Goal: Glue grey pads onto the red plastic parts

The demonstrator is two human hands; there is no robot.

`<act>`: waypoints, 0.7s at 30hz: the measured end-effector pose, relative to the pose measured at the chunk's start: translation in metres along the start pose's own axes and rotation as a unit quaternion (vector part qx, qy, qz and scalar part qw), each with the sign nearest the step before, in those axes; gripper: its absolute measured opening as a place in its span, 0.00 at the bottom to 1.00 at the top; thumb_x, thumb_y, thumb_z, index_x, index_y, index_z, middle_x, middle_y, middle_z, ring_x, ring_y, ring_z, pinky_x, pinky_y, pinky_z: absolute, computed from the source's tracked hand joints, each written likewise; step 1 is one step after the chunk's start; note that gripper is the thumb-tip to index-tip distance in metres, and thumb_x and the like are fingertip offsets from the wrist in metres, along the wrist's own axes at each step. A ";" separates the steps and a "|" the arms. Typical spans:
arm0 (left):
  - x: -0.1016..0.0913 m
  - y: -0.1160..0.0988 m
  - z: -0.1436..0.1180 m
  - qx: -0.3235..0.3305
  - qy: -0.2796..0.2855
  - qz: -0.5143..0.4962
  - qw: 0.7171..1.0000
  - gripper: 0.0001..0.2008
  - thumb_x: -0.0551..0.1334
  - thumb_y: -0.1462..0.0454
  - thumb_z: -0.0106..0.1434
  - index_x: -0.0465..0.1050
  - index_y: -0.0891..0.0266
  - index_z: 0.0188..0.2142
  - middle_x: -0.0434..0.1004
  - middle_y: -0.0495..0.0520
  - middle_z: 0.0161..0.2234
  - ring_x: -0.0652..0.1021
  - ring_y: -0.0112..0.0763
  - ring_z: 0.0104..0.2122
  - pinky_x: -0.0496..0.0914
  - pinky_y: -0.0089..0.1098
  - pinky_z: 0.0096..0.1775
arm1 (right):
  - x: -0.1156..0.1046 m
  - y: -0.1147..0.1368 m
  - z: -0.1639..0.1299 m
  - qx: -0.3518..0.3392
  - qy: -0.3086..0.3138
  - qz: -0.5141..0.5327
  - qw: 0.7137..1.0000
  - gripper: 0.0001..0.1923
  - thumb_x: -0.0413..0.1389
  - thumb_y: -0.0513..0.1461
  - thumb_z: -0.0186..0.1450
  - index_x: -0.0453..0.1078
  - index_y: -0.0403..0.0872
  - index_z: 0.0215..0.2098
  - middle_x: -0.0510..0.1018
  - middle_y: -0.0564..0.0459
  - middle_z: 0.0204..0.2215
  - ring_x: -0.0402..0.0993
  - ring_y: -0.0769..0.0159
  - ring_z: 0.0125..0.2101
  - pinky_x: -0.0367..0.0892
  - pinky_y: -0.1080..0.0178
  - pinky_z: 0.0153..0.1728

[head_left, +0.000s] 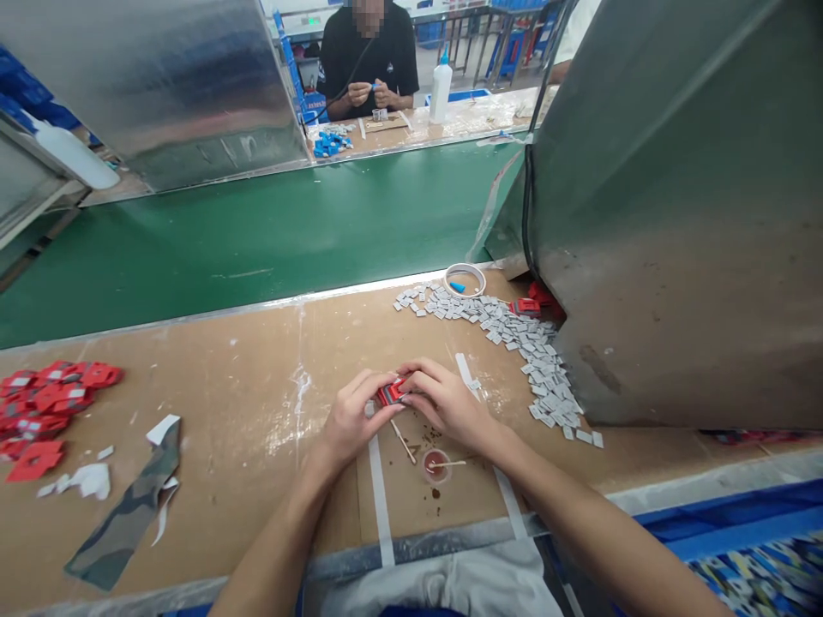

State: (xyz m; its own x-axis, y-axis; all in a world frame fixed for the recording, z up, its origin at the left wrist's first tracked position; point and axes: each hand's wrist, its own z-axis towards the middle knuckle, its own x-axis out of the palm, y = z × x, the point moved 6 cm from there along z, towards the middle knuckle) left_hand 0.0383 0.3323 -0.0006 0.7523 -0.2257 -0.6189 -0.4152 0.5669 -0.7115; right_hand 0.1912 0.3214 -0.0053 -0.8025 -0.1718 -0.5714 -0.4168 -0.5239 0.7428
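The red piece (391, 392) is between the two hands, over the middle of the brown board (244, 411). The left hand (351, 416) has thumb and fingers clamped on its left side, and the right hand (443, 396) is clamped on its right side. I cannot tell whether the piece touches the board.

Just below the hands, a stick (403, 441) lies beside the cup (435, 478), which holds red liquid and a second stick (450, 464). The cup stands between two white strips (379, 506), rather near to the near edge of the board.

To the left there is much room: a wide stretch of board lies between the left hand and the camouflage cloth (129, 514), and the red pile (51, 403) sits farther, at the picture's left border. To the right the room is narrower, because the grey tiles (546, 368) curve along the metal panel (681, 274). The tape roll (448, 278) lies at their upper end, close to the far edge.

Beyond this edge runs the green belt (257, 240), and across it a co-worker (368, 60) holds a small blue part (374, 86) in both hands
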 end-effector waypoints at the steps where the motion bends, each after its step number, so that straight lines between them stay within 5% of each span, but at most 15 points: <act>1: 0.002 -0.001 -0.001 0.008 0.007 0.005 1.000 0.14 0.64 0.62 0.68 0.74 0.60 0.52 0.80 0.59 0.43 0.81 0.37 0.41 0.77 0.36 0.43 | 0.003 0.000 -0.001 -0.005 0.004 -0.011 1.000 0.07 0.50 0.35 0.73 0.68 0.48 0.39 0.74 0.43 0.47 0.73 0.58 0.45 0.71 0.56 0.45; 8: 0.012 -0.002 -0.007 -0.006 0.024 0.034 0.999 0.14 0.61 0.65 0.69 0.73 0.60 0.54 0.76 0.56 0.40 0.80 0.34 0.39 0.77 0.33 0.42 | 0.015 -0.009 -0.008 0.036 -0.003 -0.018 0.999 0.10 0.49 0.33 0.71 0.61 0.49 0.30 0.66 0.51 0.32 0.66 0.63 0.33 0.65 0.62 0.33; 15: 0.008 -0.010 -0.002 -0.053 -0.046 -0.020 0.997 0.15 0.64 0.67 0.67 0.72 0.59 0.53 0.79 0.59 0.46 0.80 0.38 0.45 0.76 0.37 0.48 | -0.001 -0.011 -0.001 0.074 -0.041 0.128 0.988 0.05 0.53 0.37 0.72 0.68 0.48 0.37 0.74 0.47 0.40 0.74 0.61 0.41 0.69 0.59 0.43; 21: 0.004 -0.006 -0.002 -0.030 -0.055 -0.020 0.998 0.16 0.65 0.68 0.67 0.73 0.61 0.53 0.80 0.59 0.45 0.80 0.37 0.44 0.76 0.36 0.47 | -0.001 -0.007 -0.001 0.070 -0.027 0.116 0.990 0.05 0.52 0.37 0.73 0.70 0.48 0.41 0.77 0.45 0.45 0.76 0.59 0.46 0.70 0.56 0.48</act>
State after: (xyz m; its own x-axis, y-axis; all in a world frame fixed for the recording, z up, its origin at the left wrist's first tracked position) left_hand 0.0426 0.3265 0.0006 0.8194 -0.1565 -0.5515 -0.4112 0.5100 -0.7556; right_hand 0.1951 0.3246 -0.0102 -0.9035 -0.2271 -0.3635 -0.2711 -0.3542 0.8950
